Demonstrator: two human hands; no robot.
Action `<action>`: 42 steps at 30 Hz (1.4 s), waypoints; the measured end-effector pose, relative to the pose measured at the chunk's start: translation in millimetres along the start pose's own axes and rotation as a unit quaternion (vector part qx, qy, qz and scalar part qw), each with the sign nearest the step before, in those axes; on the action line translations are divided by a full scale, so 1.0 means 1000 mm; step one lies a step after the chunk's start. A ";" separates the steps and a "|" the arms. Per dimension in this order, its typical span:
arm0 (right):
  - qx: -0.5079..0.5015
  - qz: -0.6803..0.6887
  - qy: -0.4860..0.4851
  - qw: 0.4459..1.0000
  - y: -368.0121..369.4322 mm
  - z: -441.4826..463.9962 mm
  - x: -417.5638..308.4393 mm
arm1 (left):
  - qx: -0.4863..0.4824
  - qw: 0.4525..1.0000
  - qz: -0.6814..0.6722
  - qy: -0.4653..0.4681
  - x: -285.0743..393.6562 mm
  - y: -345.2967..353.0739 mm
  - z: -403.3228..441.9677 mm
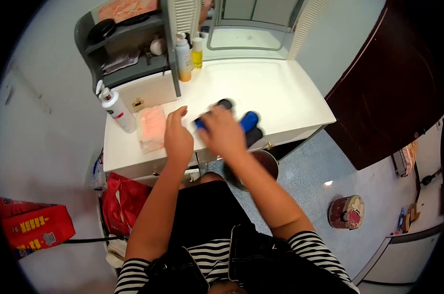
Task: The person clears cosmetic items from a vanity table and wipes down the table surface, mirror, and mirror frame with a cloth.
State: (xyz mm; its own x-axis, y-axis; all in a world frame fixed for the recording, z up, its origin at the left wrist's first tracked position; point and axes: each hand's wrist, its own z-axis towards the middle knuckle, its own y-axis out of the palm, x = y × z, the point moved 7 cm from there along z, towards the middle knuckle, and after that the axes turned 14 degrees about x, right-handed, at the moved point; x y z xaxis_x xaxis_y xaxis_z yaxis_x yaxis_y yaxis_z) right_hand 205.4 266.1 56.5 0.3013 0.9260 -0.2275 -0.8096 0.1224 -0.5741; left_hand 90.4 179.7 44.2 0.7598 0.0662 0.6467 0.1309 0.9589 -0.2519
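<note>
Several soft-looking, rounded blue and black pieces lie near the front middle of the white dressing table [276, 93]. My right hand [223, 131], smeared by motion, is over them. Its thumb and fingers close around a blue-and-black piece [200, 123], largely covered by the hand. Beyond the knuckles shows a black rounded end [225, 103]. To the right lie a blue piece [250, 120] and a black piece [253, 137]. My left hand [178, 138] is beside a folded pink cloth [153, 126], fingers loosely bent and apart, with nothing visible in them.
A white pump bottle [118, 110] stands left of the cloth. At the back are a spray can [183, 59], a yellow bottle [197, 53], a grey shelf [128, 76] and a mirror. Below are a round bin [266, 166], a red bag [121, 201] and a small stool [347, 212].
</note>
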 end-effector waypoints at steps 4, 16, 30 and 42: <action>0.006 0.074 -0.047 0.996 0.006 -0.003 -0.029 | -0.013 1.000 -0.003 0.016 0.008 -0.005 -0.002; -0.004 -0.069 0.197 0.978 -0.066 0.011 0.233 | -0.036 0.987 0.100 0.119 0.014 0.008 -0.007; 0.104 -0.016 0.462 0.881 -0.097 -0.166 0.230 | -0.056 0.983 0.125 0.123 0.026 0.011 -0.010; 0.022 -0.041 0.468 0.883 -0.082 -0.189 0.187 | -0.070 0.981 0.152 0.094 0.011 0.013 -0.008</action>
State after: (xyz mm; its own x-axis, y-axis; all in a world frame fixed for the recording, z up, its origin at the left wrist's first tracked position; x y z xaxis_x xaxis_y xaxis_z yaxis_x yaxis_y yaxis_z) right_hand 423.2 362.0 -87.6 0.6267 0.2157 -0.7488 -0.7787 0.2082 -0.5918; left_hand 105.8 190.2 42.3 0.8799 0.2782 0.3852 -0.0441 0.8551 -0.5167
